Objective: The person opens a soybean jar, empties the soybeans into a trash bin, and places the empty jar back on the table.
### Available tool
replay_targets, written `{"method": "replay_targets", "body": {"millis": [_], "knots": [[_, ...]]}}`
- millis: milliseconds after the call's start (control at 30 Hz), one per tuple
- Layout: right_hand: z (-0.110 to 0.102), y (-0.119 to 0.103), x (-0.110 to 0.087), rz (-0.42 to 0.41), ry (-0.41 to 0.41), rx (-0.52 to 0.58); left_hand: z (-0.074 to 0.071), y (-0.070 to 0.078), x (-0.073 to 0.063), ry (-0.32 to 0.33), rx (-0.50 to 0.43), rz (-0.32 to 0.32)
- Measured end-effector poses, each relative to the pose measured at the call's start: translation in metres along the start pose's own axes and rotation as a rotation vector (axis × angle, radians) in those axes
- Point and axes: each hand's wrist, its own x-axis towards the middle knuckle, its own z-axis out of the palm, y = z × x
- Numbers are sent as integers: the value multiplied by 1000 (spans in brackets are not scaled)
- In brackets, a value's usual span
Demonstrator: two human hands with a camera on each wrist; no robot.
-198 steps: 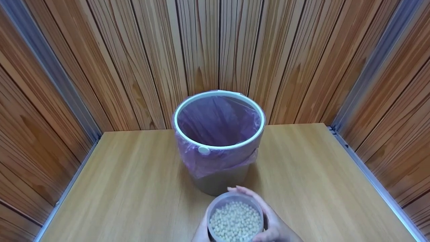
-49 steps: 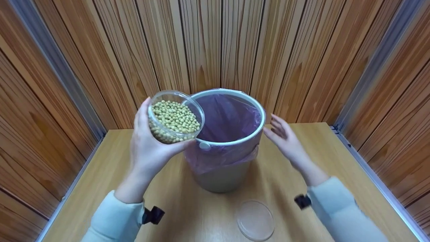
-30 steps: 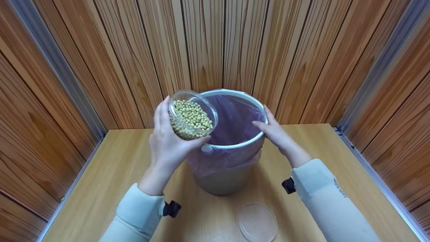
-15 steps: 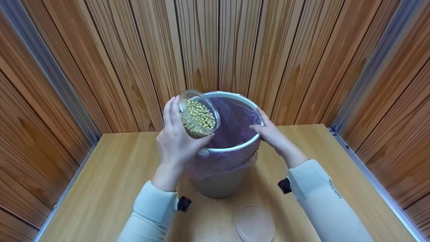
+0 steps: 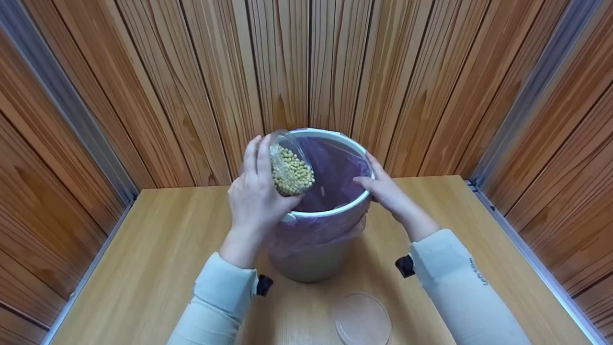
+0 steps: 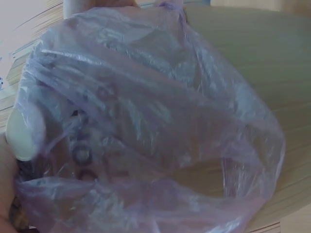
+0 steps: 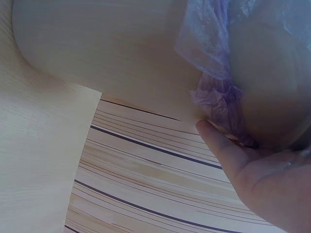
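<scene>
My left hand [image 5: 256, 199] grips a clear round plastic tub of pale soybeans [image 5: 293, 175], tipped to the right over the left rim of a trash bin [image 5: 311, 266]. The beans lie banked at the tub's lower side, and a small pale blur shows inside the bin just below. A purple plastic bag [image 5: 306, 235] lines the bin and folds down over its outside. At the bin's right rim my right hand [image 5: 389, 191] holds on, thumb inside and fingers outside. In the left wrist view the bag [image 6: 146, 111] hides most of the left hand.
A clear round lid [image 5: 362, 318] lies flat on the wooden table [image 5: 182, 230] in front of the bin. Wood-panelled walls [image 5: 287, 62] stand behind and at both sides, with metal strips [image 5: 531, 105] at the corners.
Over the last seconds the lid came off and my left hand brought the tub to the bin. It has since moved right and tipped further. My right hand took hold of the rim.
</scene>
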Motion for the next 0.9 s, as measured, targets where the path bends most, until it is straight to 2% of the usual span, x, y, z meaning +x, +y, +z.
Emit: {"method": "replay_targets", "body": {"millis": [133,433,900], "knots": [[0,0,-1,3,-3,-1,-2,-1,1,-30,-2,15],[2,-1,0,11,0,-6,-2,-2,1,-33,-13,36],[1,0,0,16,5,-33,-1,-1,2,7,27,103]]}}
